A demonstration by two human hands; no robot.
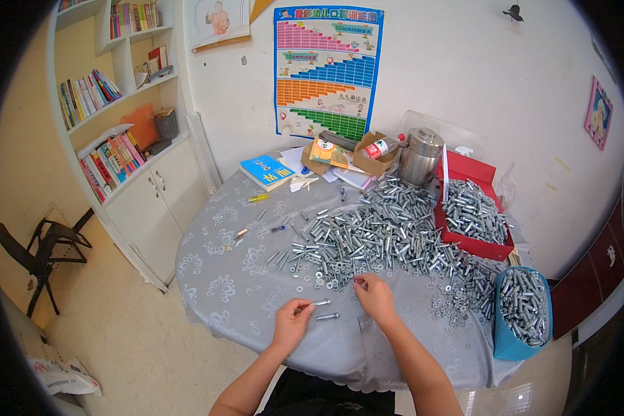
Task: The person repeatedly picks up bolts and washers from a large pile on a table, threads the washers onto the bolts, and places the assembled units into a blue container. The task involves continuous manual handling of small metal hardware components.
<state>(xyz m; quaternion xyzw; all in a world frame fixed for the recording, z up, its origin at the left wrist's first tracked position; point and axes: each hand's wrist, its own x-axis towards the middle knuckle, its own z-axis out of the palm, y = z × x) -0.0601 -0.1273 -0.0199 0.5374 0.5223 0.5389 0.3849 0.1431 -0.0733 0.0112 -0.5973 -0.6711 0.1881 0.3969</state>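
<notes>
My left hand pinches a metal sleeve anchor bolt between thumb and fingertips, its free end pointing right. Just below it, a second anchor bolt lies on the grey tablecloth. My right hand reaches to the near edge of the loose flat washers, thumb and index finger close together. Whether a washer sits between those fingertips is too small to tell. Behind both hands spreads a large heap of anchor bolts and sleeves.
On the right stand a blue bin and a red box, both full of metal hardware. More washers lie right of my right arm. A steel pot, a bottle and a blue book line the back.
</notes>
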